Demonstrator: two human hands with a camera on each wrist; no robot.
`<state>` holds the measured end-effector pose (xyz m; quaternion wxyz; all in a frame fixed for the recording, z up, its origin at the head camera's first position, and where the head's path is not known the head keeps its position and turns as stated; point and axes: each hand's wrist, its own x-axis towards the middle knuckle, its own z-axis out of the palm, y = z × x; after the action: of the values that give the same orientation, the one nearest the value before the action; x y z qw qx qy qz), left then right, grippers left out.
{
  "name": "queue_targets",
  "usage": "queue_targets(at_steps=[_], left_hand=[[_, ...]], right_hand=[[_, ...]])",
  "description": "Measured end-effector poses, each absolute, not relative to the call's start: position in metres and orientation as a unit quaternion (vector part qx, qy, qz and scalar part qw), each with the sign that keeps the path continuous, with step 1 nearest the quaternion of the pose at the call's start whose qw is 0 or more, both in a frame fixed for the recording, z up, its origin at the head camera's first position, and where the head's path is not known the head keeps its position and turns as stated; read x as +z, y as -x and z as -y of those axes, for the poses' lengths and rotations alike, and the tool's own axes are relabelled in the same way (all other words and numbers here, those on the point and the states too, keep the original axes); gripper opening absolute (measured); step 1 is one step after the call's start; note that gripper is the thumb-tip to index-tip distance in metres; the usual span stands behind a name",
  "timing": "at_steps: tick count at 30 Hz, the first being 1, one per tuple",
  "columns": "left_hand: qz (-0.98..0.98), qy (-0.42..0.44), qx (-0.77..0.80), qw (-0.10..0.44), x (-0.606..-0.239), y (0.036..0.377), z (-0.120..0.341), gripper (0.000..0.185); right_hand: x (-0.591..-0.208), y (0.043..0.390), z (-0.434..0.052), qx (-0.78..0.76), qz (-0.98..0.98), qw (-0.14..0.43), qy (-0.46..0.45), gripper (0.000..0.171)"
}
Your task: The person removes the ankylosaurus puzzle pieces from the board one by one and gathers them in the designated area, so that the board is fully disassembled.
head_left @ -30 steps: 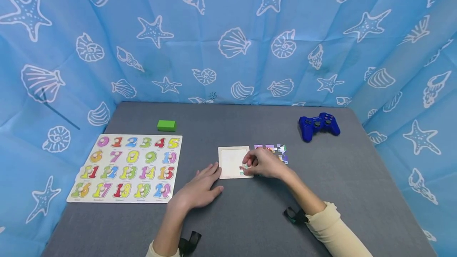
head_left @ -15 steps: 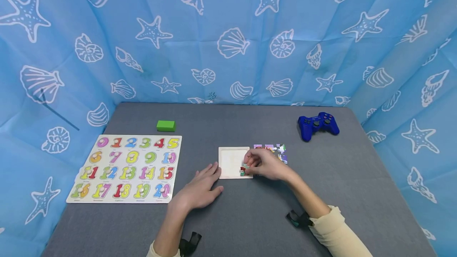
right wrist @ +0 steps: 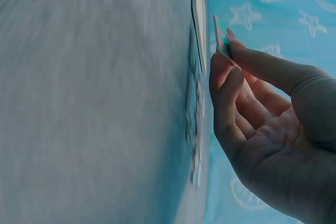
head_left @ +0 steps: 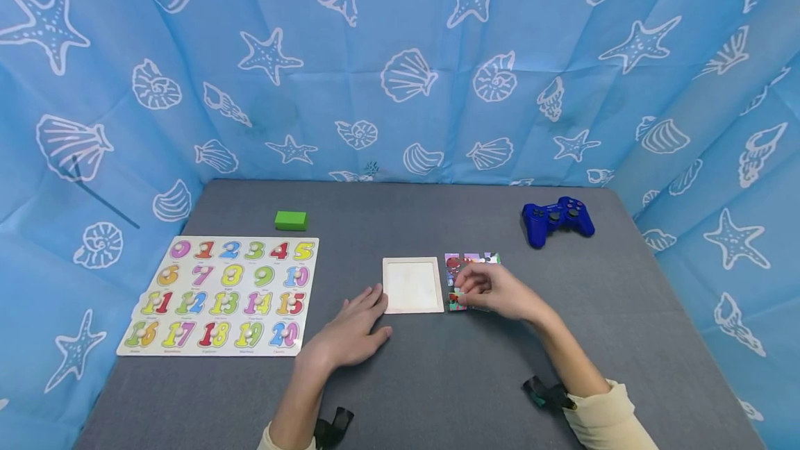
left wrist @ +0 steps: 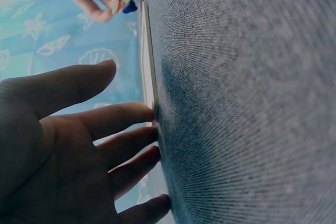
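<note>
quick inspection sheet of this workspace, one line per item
surface: grey fabric table, flat.
job's things: square wooden puzzle tray with no pieces in it; colourful jigsaw pieces right of it.
clutter: number peg board, green block, blue game controller.
hands: left hand flat at the tray's corner; right hand pinches a jigsaw piece.
cables: nothing seen.
surroundings: blue seashell-print cloth.

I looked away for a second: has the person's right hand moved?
Yes. The right hand has drawn rightward, off the pale square wooden tray and over the colourful jigsaw pieces beside it, pinching one small piece.
</note>
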<state>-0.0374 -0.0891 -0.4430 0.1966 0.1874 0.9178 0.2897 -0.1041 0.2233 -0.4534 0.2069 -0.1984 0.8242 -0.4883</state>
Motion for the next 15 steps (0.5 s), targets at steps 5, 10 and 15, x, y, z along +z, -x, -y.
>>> queue_targets(at_steps=[5,10,15], left_hand=[[-0.918,-0.192,0.288,0.193,-0.444,0.037,0.089,0.061],[-0.918,-0.193,0.287,0.194,-0.444,0.037,0.089,0.061],[-0.919,-0.192,0.284,0.196,-0.444,0.037,0.089,0.061]], right_hand=[[-0.448,0.1,-0.245,-0.486,-0.832,0.208,0.171,0.024],[-0.444,0.096,-0.264,-0.487,-0.836,0.205,0.149,0.024],[-0.444,0.094,-0.281,-0.485,-0.84,0.206,0.127,0.028]])
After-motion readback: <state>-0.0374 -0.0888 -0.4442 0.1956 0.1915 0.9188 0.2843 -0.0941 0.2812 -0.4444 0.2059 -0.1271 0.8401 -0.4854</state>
